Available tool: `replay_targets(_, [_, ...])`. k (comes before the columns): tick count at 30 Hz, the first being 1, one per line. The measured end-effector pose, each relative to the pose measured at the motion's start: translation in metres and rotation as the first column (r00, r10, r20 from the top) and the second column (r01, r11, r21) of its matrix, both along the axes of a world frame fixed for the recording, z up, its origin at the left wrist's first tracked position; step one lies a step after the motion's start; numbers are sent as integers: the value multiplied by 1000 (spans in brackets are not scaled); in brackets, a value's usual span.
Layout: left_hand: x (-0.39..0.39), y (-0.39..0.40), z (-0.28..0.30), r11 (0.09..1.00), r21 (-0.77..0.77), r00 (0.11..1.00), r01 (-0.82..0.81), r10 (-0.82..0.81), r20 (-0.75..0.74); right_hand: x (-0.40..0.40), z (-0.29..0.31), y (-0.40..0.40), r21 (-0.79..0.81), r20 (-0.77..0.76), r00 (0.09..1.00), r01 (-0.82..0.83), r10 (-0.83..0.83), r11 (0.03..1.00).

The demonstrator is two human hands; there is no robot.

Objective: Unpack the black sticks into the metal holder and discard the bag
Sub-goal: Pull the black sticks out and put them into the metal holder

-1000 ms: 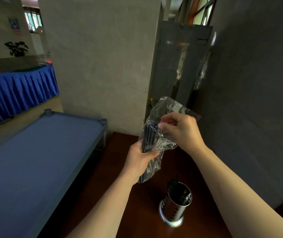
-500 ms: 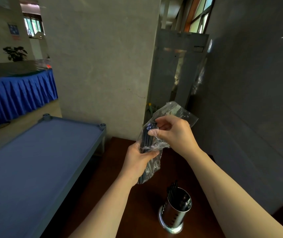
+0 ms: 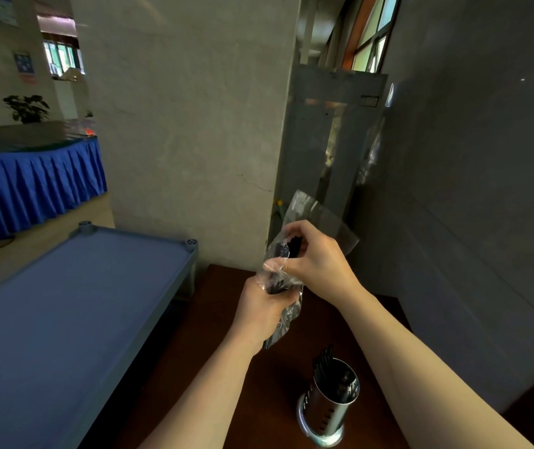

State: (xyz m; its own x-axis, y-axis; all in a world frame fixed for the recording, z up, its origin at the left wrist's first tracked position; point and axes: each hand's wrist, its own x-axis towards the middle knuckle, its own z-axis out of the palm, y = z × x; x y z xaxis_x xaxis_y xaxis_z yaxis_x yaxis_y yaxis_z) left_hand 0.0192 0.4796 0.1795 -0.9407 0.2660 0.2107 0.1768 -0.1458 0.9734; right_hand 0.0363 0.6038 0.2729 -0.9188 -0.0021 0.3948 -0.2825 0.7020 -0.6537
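Since a second ago your right hand (image 3: 315, 260) has worked lower along the clear plastic bag (image 3: 294, 254), and the black sticks (image 3: 294, 246) now poke out dark between its thumb and fingers, where before they lay wholly behind the plastic. Your right hand's fingers are curled round the top of the stick bundle, pinching it with the bag's mouth bunched about them; whether the stick tips are quite free of the plastic is hard to say, as the film is crumpled and shiny there. Your left hand (image 3: 264, 311) grips the lower part of the bag from below, fingers wrapped round the sticks through the plastic, with the bag's tail hanging down past your wrist.

You hold the bag in the air above the dark brown worktop (image 3: 226, 367), up and to the left of the metal holder (image 3: 332, 405). The holder stands upright on the worktop, well apart from both hands, and a few black sticks already lean inside it, their ends rising above its rim on the far left side. The loose upper flap of the bag stands up behind your right hand.

Left of the holder, beyond the worktop's edge, lies a blue cot (image 3: 74, 303), and a grey concrete pillar (image 3: 187, 124) rises behind the worktop.
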Motion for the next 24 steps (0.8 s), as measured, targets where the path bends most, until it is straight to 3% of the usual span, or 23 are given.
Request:
replay_targets(9, [2, -3, -2, 997, -47, 998, -54, 55, 9, -12, -27, -23, -209, -36, 999, 19, -27, 978])
replay_targets(15, [6, -7, 2, 992, -91, 994, -93, 97, 46, -14, -42, -41, -426, -81, 990, 70, -115, 902])
replay_targets(24, [11, -15, -2, 994, -92, 996, -52, 58, 65, -11, -20, -37, -519, -76, 992, 44, -98, 854])
